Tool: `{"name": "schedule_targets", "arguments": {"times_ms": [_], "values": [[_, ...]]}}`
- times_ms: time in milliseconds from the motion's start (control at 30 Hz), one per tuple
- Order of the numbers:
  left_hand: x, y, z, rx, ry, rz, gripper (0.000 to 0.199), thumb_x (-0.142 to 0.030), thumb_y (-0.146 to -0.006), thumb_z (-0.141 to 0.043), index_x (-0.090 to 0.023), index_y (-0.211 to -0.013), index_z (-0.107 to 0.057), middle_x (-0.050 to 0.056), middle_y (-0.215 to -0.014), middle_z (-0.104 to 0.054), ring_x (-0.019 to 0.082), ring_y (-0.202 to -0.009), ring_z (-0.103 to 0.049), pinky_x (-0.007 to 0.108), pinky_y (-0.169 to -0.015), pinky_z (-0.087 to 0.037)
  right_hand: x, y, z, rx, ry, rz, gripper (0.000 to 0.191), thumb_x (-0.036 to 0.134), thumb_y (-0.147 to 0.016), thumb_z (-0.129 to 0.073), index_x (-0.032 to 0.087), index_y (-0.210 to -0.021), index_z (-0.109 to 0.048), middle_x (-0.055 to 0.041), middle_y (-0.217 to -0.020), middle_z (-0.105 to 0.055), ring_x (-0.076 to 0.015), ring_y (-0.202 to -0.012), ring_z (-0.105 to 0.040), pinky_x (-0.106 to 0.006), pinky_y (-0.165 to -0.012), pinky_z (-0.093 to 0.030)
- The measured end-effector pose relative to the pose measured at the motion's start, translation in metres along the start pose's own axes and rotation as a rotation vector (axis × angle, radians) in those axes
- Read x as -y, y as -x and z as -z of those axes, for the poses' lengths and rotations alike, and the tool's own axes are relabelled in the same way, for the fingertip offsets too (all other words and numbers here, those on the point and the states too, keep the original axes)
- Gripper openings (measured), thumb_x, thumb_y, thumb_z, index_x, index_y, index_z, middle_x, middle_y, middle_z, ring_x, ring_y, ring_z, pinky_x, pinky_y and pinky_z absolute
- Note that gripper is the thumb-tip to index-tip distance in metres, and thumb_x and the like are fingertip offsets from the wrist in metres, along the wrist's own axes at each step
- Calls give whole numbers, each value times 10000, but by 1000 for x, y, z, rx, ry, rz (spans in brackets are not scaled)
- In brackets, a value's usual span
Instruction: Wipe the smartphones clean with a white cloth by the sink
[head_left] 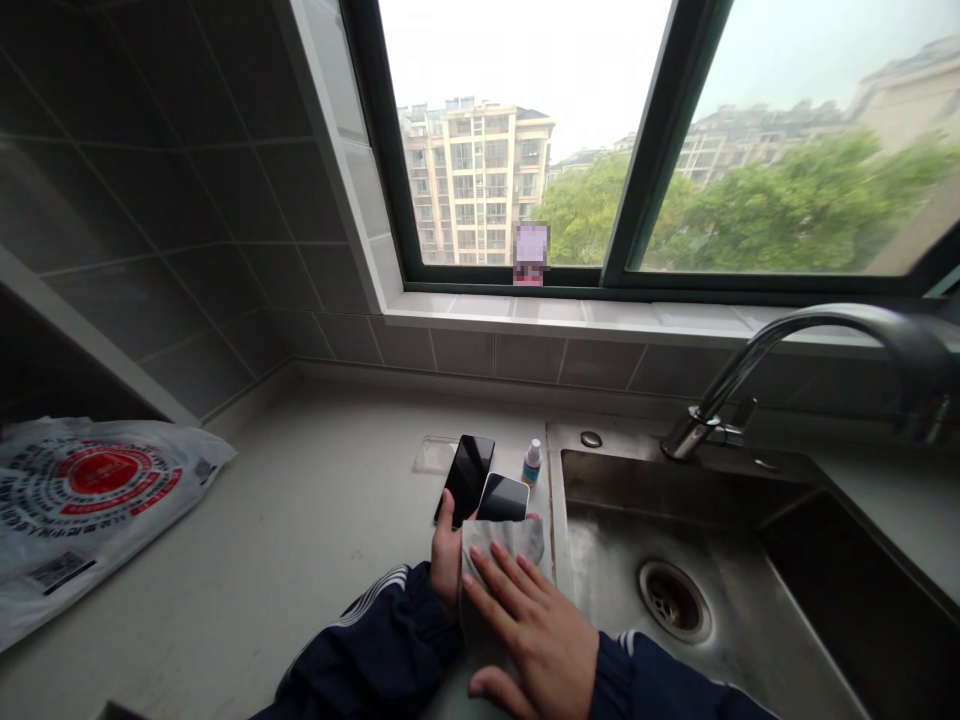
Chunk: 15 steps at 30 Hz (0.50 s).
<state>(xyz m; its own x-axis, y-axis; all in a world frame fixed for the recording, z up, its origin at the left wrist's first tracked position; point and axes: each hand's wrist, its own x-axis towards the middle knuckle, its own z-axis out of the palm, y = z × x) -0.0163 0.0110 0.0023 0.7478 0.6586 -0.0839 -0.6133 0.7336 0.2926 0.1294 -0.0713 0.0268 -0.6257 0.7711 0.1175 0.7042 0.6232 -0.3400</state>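
A phone with a pale edge and dark screen (503,496) is in my left hand (448,560), whose thumb stands up at its left side; most of those fingers are hidden below. A light grey cloth (525,538) covers the phone's near part. Flat on top of the cloth lies my right hand (529,615), fingers stretched out and thumb apart. Just beyond, a larger black phone (471,468) rests on the counter. Beside it are a clear flat case (433,455) and a small white-capped bottle (532,464) near the sink's edge.
To the right is a steel sink (600,560) with a drain (673,600) and a curved chrome faucet (739,375). A printed plastic bag (112,490) lies on the pale counter (300,520) at left. Behind runs a tiled window sill (555,310).
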Motion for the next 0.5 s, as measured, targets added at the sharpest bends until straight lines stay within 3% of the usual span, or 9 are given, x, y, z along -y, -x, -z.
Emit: {"name": "schedule_targets", "arguments": {"times_ms": [200, 500], "values": [[3, 2, -5, 24, -14, 64, 953, -793, -803, -227, -66, -1384, -435, 220, -1253, -600, 371, -1241, -502, 503, -1100, -248, -5, -4, 11, 72, 0, 21, 798, 643, -907, -427, 213, -1530, -173, -87, -1574, -83, -342, -1441, -131, -541, -1145, -230], [15, -2, -4, 80, -56, -43, 799, -699, -872, -253, -131, -1409, -421, 163, -1379, -520, 290, -1386, -342, 424, -1173, -110, -35, -13, 11, -66, 119, -86, 746, 498, -923, -502, 162, -1521, -210, -122, -1574, -95, -350, -1440, -149, -535, -1112, -305]]}}
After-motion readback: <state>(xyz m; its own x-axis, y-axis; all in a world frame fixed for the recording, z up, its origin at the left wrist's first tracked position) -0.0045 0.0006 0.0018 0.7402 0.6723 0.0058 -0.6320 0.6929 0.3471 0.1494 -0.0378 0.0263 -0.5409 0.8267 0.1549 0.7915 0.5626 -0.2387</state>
